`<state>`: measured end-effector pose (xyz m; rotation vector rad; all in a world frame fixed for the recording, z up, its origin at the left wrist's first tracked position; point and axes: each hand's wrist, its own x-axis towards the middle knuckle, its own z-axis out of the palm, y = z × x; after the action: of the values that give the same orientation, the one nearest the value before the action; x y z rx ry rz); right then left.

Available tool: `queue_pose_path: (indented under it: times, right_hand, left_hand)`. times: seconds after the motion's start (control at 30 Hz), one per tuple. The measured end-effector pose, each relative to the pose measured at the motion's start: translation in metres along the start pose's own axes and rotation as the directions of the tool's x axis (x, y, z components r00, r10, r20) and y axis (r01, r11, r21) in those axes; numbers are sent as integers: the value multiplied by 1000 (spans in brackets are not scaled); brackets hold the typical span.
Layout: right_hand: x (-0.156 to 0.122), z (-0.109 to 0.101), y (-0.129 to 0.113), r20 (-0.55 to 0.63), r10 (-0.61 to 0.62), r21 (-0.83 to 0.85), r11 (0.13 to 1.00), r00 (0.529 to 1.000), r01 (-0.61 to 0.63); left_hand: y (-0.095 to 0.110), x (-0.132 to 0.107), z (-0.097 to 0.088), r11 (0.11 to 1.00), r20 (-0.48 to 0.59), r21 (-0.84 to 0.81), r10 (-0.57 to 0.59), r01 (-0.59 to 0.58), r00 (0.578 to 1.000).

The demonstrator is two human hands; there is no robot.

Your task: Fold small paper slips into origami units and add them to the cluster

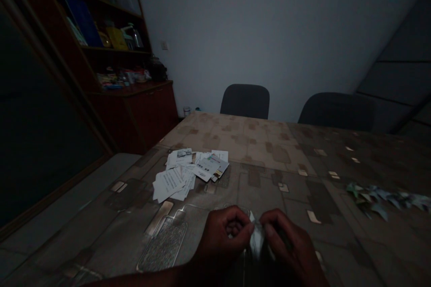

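Observation:
A small piece of folded paper (256, 238), pale and pointed at its top, is held upright between my two hands near the table's front edge. My left hand (226, 229) pinches its left side between thumb and forefinger, the other fingers curled in. On the right side my right hand (286, 237) grips it with thumb and fingertips. The lower end of the paper is in shadow. Beyond my left hand lies a loose pile of printed cards (188, 172). Far to the right, several folded paper pieces (387, 199) lie in a row.
A patterned cloth covers the table (242, 139). Two dark chairs (245, 101) stand at its far side before a plain wall. At the left is a wooden cabinet (148, 114), its shelves filled with household items. The room is dim.

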<state>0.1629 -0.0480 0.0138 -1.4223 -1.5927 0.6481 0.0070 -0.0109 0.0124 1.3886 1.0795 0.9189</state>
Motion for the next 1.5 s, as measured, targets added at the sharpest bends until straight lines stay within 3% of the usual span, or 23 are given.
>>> queue_pose_path:
  times: [0.13,0.43,0.77,1.0,1.5]
  right_hand:
    - [1,-4,2,98,142,153,976,985,-156]
    - [1,-2,2,172,216,270,928,961,-257]
    - [-1,-1,2,180,211,269,929,961,-254]
    - [1,0,4,177,215,229,940,960,-253]
    - [4,-2,-5,111,207,169,960,972,-224]
  left_hand:
    - [2,0,0,1000,-15,-6,0,0,1000]
    - [-5,4,1,987,-18,-149,-65,61,998]
    - [-7,2,0,990,6,-137,-33,34,999]
    - [3,3,-1,985,37,-132,-107,111,994]
    - [2,1,0,979,66,-161,-119,128,991]
